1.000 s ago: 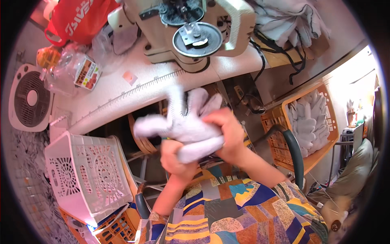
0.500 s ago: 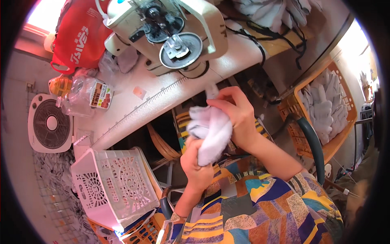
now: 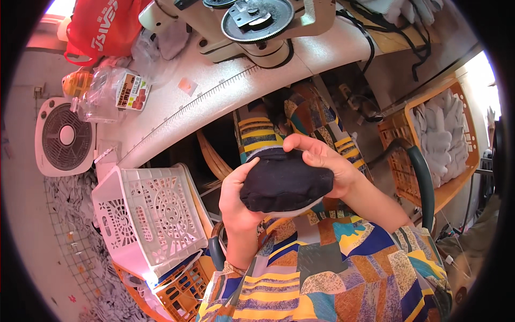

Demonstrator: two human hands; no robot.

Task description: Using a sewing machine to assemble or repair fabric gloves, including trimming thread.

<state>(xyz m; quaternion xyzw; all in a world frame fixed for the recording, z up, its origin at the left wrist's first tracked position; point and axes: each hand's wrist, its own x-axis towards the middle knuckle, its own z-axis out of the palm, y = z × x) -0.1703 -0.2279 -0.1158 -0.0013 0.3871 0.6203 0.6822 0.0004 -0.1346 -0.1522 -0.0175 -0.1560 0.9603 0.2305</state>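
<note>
Far left I've got a white fan [image 3: 66, 135] with a round dark grille, and next to it, up on the white table [image 3: 161, 110], a clear plastic container [image 3: 99, 104] with a red bag [image 3: 104, 29] behind it. Lower down there's a white crate [image 3: 171, 217] with cut-out patterns, and an orange crate [image 3: 185, 292] shows just below it.

Then my left hand [image 3: 238, 196]: it's clamped round the left end of a dark cloth [image 3: 287, 185], thumb lying along the top, other fingers tucked underneath where I can't really make them out. The cloth is bunched into a fat, wide lump right between my two hands, over my lap and well apart from the table edge. A whitish edge [image 3: 295, 212] pokes out along the side nearest me, plus a thin bit on the far side.

The sewing machine [image 3: 263, 24] is up past the cloth, on the table. My right hand [image 3: 343, 172] has the cloth's right end pinched, index finger curled over at the far edge and thumb close to it; can't tell what the lower fingers are doing. Over to the right, past a dark chair arm [image 3: 421, 188], an orange basket [image 3: 472, 137] holds a pile of white gloves [image 3: 442, 137].
</note>
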